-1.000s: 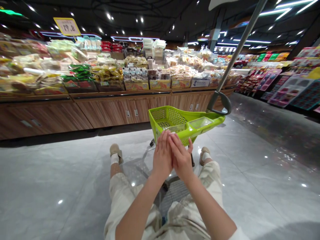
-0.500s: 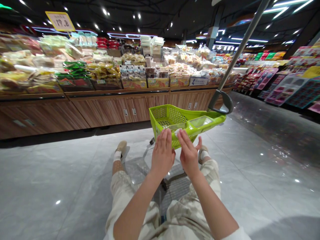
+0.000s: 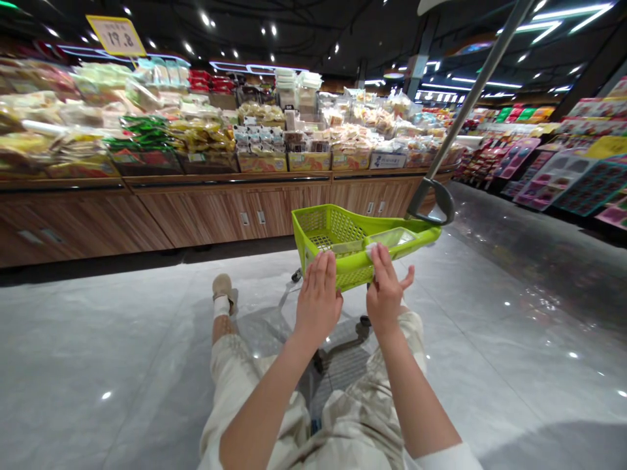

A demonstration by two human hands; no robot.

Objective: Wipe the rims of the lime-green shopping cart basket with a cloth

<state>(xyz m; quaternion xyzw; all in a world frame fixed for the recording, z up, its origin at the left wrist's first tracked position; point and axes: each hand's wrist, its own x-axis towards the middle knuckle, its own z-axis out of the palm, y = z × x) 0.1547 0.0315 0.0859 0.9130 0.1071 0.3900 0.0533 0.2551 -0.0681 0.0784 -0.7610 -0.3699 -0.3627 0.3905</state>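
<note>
L hand up in front of green plastic basket – palm flat, fingers together, nothing held. Fingertips right by basket's near rim, though contact hard to judge from this angle. R hand further right, w/ R fingertips at near edge of clear plastic pack in basket's shallow front tray, thumb splayed well away. Pinch or mere touch: no telling from this view. Both hands apart, w/ a gap btwn them.

Basket dead ahead on small wheeled cart, just beyond knees in pale patterned trousers. Long grey pole up from loop handle at basket's far right corner.

Status so far: clear pack in front tray, mesh floor of main bin showing, no obvious goods on it, approx. one small pale bit by the divider – too small to name. No item in either hand.

Beyond cart, wooden counter piled w/ bagged snacks, yellow price sign reading 19.8 overhead. Pink moulded trays on shelves to the right, glossy grey tile floor underfoot, tan shoe at lower left of basket.
</note>
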